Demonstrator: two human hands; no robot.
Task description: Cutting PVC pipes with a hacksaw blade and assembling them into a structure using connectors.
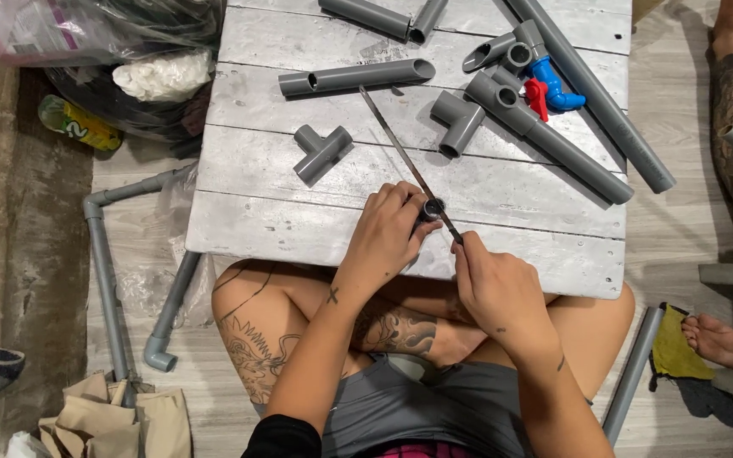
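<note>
at the near edge of the grey plank table (256, 229), left hand (388, 233) fingers clamp a small, stiff, light pipe fitting (431, 209); right hand (489, 284) fingers pinch the thin blade (405, 161) at its near end.

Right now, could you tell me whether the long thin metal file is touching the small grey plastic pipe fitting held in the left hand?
Touching. The head view shows the long thin metal file lying across the open mouth of the small grey pipe fitting gripped by the left hand.

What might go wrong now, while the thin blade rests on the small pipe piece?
The saw blade crosses the small pipe piece right beside the left hand fingers, so a slip may cut them. The right hand grips the bare blade end, which may hurt the palm. The piece may roll.
</note>
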